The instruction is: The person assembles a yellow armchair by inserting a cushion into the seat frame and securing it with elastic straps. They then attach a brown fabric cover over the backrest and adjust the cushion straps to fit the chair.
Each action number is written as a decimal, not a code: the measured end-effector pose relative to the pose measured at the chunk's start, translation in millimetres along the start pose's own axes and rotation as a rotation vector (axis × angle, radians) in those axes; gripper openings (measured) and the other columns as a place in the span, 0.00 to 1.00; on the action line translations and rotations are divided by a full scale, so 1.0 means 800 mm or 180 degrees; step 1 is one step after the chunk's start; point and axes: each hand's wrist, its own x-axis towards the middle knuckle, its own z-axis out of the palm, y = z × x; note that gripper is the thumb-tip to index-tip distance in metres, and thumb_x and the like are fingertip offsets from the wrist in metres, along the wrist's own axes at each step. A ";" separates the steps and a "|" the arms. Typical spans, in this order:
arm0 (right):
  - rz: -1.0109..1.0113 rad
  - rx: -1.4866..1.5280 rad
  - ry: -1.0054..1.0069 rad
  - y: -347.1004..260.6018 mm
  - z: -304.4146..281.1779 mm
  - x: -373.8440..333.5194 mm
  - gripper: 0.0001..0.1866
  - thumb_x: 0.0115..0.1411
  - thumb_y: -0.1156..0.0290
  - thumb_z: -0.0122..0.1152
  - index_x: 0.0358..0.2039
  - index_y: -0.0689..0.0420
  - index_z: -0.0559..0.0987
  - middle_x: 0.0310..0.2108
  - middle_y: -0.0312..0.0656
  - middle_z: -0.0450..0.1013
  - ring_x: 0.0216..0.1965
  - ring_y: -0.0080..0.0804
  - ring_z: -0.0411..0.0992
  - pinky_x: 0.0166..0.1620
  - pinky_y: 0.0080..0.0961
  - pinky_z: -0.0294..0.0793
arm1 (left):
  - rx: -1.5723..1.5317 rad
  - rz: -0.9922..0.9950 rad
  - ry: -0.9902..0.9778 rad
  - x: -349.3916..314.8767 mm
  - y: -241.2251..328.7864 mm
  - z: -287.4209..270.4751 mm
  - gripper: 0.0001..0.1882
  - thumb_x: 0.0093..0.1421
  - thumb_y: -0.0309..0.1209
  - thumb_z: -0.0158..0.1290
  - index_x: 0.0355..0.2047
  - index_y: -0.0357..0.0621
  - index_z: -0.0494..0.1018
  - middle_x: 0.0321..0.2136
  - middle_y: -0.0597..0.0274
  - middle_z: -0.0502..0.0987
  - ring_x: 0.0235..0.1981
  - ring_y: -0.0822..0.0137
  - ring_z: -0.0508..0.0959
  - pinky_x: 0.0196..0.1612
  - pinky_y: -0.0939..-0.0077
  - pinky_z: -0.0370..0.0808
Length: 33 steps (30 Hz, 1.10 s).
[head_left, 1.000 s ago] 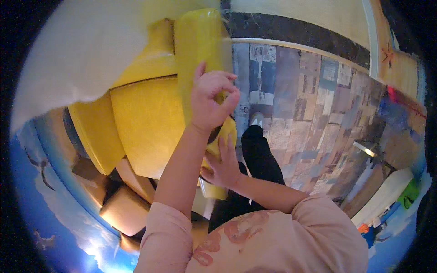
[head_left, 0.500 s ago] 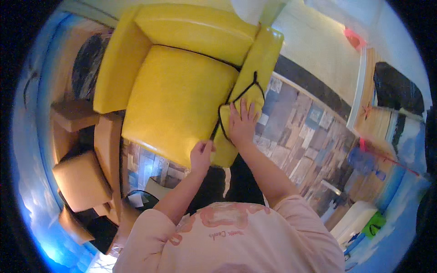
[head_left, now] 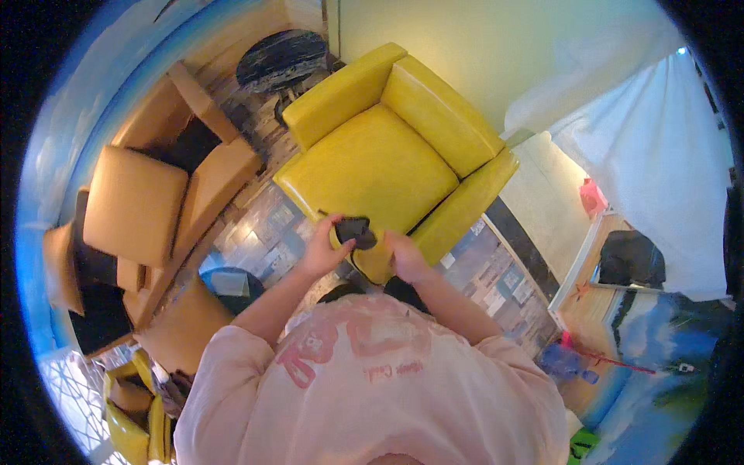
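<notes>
My left hand (head_left: 319, 249) is closed on a small black bundle (head_left: 355, 231), gripping it between thumb and fingers over the front of a yellow armchair's seat (head_left: 372, 159). From the bundle a thin black cord (head_left: 356, 267) hangs in a curve toward my lap. Whether the bundle is gathered cord or a soft pouch, I cannot tell. To its right, by the armrest's front end, my right hand (head_left: 407, 257) has its fingers curled in. Anything inside those fingers is hidden.
Brown seating with a loose tan cushion (head_left: 136, 205) stands at the left. Behind it is a round dark table (head_left: 280, 60). A pale mat (head_left: 554, 198) with a dark border lies right of the armchair. A blue translucent bottle (head_left: 570, 363) is at the lower right.
The view has turned, and the armchair looks farther off. The black cord that lay over the armrest is off it; a black bundle is in my left hand. My right hand has lifted and curled.
</notes>
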 end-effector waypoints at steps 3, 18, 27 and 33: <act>0.0385 0.2159 -0.1006 -0.127 0.071 -0.017 0.22 0.71 0.58 0.45 0.56 0.59 0.74 0.57 0.45 0.73 0.57 0.42 0.71 0.62 0.41 0.67 | 0.0331 0.0367 0.0420 -0.029 0.035 -0.061 0.42 0.58 0.36 0.64 0.68 0.45 0.55 0.61 0.42 0.64 0.64 0.49 0.65 0.65 0.62 0.63; 0.0518 0.0884 -0.0624 -0.276 0.159 -0.067 0.36 0.73 0.42 0.37 0.70 0.57 0.57 0.70 0.45 0.57 0.70 0.38 0.56 0.70 0.40 0.53 | -0.2896 -0.0888 0.0817 -0.093 0.150 -0.090 0.14 0.68 0.35 0.56 0.48 0.38 0.77 0.40 0.66 0.82 0.42 0.71 0.78 0.49 0.75 0.72; 0.0250 -0.0367 -0.0497 -0.200 0.164 -0.036 0.36 0.68 0.50 0.55 0.67 0.59 0.60 0.60 0.43 0.67 0.59 0.33 0.65 0.60 0.31 0.63 | -0.1296 -0.0151 0.0386 -0.103 0.146 -0.087 0.15 0.71 0.35 0.51 0.49 0.37 0.75 0.40 0.68 0.78 0.41 0.74 0.75 0.47 0.76 0.72; 0.0546 -0.0579 0.0049 -0.207 0.187 0.026 0.18 0.67 0.62 0.56 0.53 0.57 0.76 0.48 0.36 0.75 0.52 0.30 0.68 0.56 0.34 0.64 | -0.2162 -0.0794 0.0414 -0.064 0.108 -0.131 0.18 0.70 0.41 0.53 0.39 0.35 0.78 0.28 0.68 0.78 0.31 0.77 0.74 0.36 0.75 0.73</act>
